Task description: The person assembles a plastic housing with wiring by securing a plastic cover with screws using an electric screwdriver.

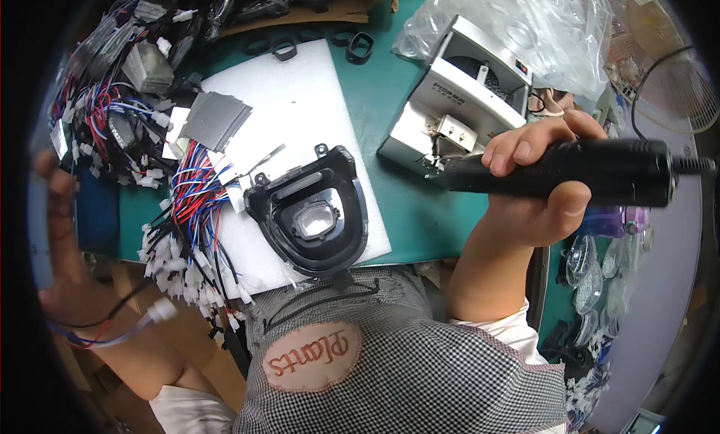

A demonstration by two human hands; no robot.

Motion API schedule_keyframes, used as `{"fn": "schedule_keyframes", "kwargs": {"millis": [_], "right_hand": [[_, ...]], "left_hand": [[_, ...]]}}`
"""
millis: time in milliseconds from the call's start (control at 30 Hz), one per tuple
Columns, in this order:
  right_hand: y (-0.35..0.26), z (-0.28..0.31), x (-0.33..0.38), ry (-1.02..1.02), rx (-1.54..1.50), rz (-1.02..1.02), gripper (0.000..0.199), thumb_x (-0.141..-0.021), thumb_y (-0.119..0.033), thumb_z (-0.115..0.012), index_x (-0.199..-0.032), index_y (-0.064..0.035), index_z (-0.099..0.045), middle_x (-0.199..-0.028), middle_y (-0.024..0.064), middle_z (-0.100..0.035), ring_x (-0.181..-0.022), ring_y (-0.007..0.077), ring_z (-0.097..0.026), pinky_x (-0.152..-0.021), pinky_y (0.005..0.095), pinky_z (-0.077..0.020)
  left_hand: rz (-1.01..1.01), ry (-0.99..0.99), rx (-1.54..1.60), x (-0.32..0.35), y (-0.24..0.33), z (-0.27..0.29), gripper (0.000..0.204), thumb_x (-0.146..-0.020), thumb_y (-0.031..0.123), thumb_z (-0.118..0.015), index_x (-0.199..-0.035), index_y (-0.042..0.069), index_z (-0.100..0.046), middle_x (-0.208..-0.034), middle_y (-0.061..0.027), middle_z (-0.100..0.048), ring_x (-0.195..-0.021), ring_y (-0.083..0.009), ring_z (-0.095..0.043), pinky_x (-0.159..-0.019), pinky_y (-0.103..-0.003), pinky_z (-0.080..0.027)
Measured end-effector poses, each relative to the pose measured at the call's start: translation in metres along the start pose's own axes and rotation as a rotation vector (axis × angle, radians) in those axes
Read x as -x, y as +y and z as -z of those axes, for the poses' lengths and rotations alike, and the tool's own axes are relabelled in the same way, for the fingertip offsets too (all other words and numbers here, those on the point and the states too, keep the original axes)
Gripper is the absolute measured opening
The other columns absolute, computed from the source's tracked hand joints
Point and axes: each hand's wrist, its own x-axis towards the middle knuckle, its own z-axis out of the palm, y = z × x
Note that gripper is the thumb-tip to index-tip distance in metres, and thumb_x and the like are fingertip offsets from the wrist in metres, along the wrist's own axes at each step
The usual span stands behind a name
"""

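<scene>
In my right hand is a black electric screwdriver [570, 171], held level, fingers over the top and thumb beneath. My right hand [544, 153] is closed on it. Its narrow end points left, at the front of a white screw feeder [469, 96]; I cannot tell whether they touch. At the dim left rim, my left hand [71, 284] curls around a bluish flat piece that I cannot make out. A cable with a white connector [161, 310] hangs beside that wrist. A black lamp housing [315, 216] with a clear lens lies between my hands on white foam.
The white foam sheet [307, 96] lies on a green table mat [409, 239]. Bundled wires with white connectors [195, 201] and grey flat pieces [217, 119] rest on its left. More wire bundles [112, 96], black rings [360, 48], clear plastic bags [517, 21] and a fan [686, 96] surround the work area.
</scene>
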Motion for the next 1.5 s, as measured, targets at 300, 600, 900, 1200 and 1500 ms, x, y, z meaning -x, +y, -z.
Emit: {"fn": "schedule_keyframes", "kwargs": {"millis": [300, 600, 900, 1200, 1500], "right_hand": [[-0.003, -0.003, -0.002, -0.507, -0.510, -0.014, 0.074, -0.087, -0.048, -0.062, -0.138, 0.0004, -0.036, -0.089, 0.0097, -0.053, -0.066, 0.0180, -0.056, -0.062, 0.0336, -0.0491], [0.004, -0.031, 0.013, -0.558, -0.577, 0.032, 0.077, -0.084, -0.050, -0.066, -0.139, -0.0050, -0.036, -0.089, 0.0078, -0.055, -0.066, 0.0172, -0.058, -0.061, 0.0332, -0.0513], [0.017, -0.035, 0.011, -0.596, -0.529, 0.042, 0.081, -0.083, -0.054, -0.066, -0.139, -0.0034, -0.035, -0.089, 0.0089, -0.056, -0.065, 0.0182, -0.058, -0.059, 0.0333, -0.0509], [0.020, -0.053, 0.017, -0.676, -0.387, 0.089, 0.074, -0.080, -0.051, -0.073, -0.126, -0.0039, -0.038, -0.076, 0.0064, -0.055, -0.055, 0.0183, -0.058, -0.051, 0.0312, -0.0526], [0.022, -0.048, -0.001, -0.911, -0.351, 0.026, 0.069, -0.080, -0.041, -0.076, -0.124, -0.0044, -0.039, -0.079, 0.0071, -0.058, -0.058, 0.0189, -0.061, -0.054, 0.0325, -0.0538]], "left_hand": [[-0.096, -0.171, -0.609, -0.001, 0.042, -0.185, 0.080, -0.049, 0.029, -0.088, -0.119, 0.000, -0.060, -0.102, -0.0139, -0.063, -0.097, -0.0294, -0.059, -0.088, -0.041, -0.046], [-0.083, -0.018, -0.738, -0.003, 0.019, -0.229, 0.072, -0.053, 0.027, -0.086, -0.113, 0.000, -0.058, -0.117, -0.0158, -0.059, -0.120, -0.0395, -0.050, -0.103, -0.052, -0.035], [-0.076, -0.015, -0.724, -0.005, 0.013, -0.233, 0.072, -0.053, 0.026, -0.086, -0.114, 0.001, -0.058, -0.114, -0.0147, -0.062, -0.117, -0.0367, -0.053, -0.105, -0.052, -0.033], [-0.055, 0.014, -0.722, -0.004, 0.014, -0.236, 0.067, -0.056, 0.029, -0.083, -0.112, 0.001, -0.059, -0.112, -0.0133, -0.061, -0.116, -0.0331, -0.054, -0.105, -0.052, -0.032], [-0.091, 0.003, -0.683, -0.004, 0.011, -0.239, 0.069, -0.056, 0.028, -0.085, -0.114, 0.000, -0.059, -0.116, -0.0137, -0.061, -0.118, -0.0371, -0.053, -0.102, -0.054, -0.035]]}}
